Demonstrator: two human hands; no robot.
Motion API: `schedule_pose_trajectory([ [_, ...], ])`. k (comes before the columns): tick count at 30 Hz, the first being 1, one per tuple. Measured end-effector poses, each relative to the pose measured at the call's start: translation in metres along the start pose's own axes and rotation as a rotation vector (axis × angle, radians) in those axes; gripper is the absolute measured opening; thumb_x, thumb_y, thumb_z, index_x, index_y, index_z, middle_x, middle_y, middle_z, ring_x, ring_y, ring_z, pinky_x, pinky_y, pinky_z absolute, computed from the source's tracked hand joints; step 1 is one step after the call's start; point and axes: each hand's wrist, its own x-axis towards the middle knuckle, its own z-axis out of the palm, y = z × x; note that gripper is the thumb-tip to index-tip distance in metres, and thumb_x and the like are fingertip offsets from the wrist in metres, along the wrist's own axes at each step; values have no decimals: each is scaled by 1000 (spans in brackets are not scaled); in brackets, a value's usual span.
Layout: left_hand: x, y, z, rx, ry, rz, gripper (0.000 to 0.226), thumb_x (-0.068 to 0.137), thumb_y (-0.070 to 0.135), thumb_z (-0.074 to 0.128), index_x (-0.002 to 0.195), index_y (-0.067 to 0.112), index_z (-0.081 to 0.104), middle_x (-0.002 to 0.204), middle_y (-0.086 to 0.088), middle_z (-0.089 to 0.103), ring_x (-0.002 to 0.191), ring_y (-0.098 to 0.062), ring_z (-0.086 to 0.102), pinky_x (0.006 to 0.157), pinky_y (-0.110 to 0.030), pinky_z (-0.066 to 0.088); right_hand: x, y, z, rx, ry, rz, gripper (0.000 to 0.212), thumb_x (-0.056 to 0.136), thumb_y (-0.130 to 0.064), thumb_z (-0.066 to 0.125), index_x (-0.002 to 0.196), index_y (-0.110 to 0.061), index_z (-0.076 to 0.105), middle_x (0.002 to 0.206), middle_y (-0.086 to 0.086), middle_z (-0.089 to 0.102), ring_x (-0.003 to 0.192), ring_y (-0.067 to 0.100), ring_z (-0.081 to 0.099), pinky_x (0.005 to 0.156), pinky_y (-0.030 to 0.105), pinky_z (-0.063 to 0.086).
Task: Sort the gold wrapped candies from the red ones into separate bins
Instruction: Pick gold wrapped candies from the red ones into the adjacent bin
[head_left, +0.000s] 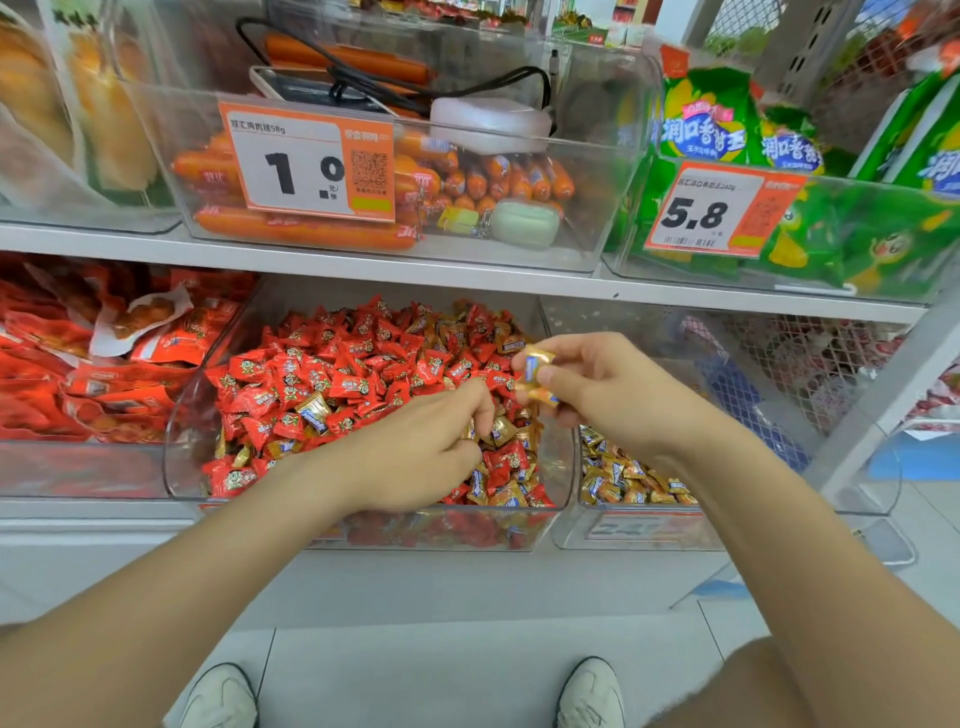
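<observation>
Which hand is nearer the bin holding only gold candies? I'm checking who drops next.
Right. The right hand, holding gold candies, hovers just up and left of the gold-only bin. The left hand is further left, digging in the mixed bin.
</observation>
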Motion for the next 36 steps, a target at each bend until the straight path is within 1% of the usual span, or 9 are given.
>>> schedule_pose_trajectory([
  [6, 24, -5, 12, 402, -127, -17, 48, 88, 61, 73, 122, 28, 67, 118, 7, 62, 111, -14, 57, 94, -36, 52, -5, 7, -16, 686, 40, 290, 29, 109, 2, 38, 126, 4, 61, 85, 17, 63, 62, 16, 51, 51, 22, 37],
  [10, 34, -2, 20, 531, -97, -26, 42, 87, 56, 76, 114, 24, 71, 109, 4, 66, 101, -20, 62, 82, -37, 55, -11, 11, -24, 880, 64, 421, 39, 94, -4, 35, 119, -1, 64, 78, 13, 58, 59, 19, 47, 47, 25, 36],
  [14, 33, -3, 19, 501, -93, -43, 22, 97, 43, 69, 103, 23, 61, 101, 4, 53, 92, -19, 54, 73, -34, 45, -17, 9, -28, 902, 58, 501, 27, 95, -32, 46, 81, -11, 55, 72, 7, 47, 53, 17, 40, 36, 21, 26],
  [17, 30, -7, 19, 522, -50, -48, 9, 102, 25, 58, 109, 20, 56, 108, -1, 49, 96, -20, 52, 75, -31, 44, -18, 8, -25, 702, 103, 409, 35, 108, -26, 50, 76, -12, 52, 71, 7, 50, 50, 15, 43, 35, 21, 27],
  [20, 28, -13, 18, 532, -13, -36, 26, 99, 11, 52, 122, 19, 61, 116, -2, 51, 102, -21, 54, 81, -34, 50, -19, 7, -13, 389, 71, 200, 28, 113, -15, 44, 106, -5, 68, 72, 5, 57, 54, 14, 49, 42, 23, 34],
  [25, 26, -23, 14, 532, -72, -23, 34, 97, 41, 70, 125, 22, 64, 112, 2, 58, 106, -21, 59, 90, -42, 54, -23, 4, 10, -540, -10, -189, 26, 96, -14, 51, 96, -28, 73, 53, -3, 57, 50, 15, 53, 54, 22, 45],
  [28, 26, -28, 16, 543, -59, -21, 39, 92, 47, 75, 123, 25, 66, 110, 5, 60, 103, -21, 61, 87, -42, 55, -24, 1, 27, -1032, -82, -329, 11, 94, -38, 68, 101, -38, 75, 73, -10, 62, 84, 18, 65, 73, 34, 54],
  [31, 27, -26, 19, 568, -5, 10, 28, 88, 38, 78, 109, 23, 66, 101, 4, 61, 94, -22, 61, 80, -42, 55, -11, 4, 37, -1272, -199, -491, 15, 91, -47, 76, 99, -34, 78, 93, -9, 69, 100, 22, 61, 81, 37, 47],
  [36, 22, -23, 13, 570, -3, -24, 26, 86, 34, 71, 96, 17, 53, 94, 1, 56, 85, -22, 56, 73, -42, 52, 4, 16, 44, -1471, -220, -492, 18, 88, -52, 75, 91, -34, 76, 81, -11, 65, 87, 19, 51, 76, 39, 20],
])
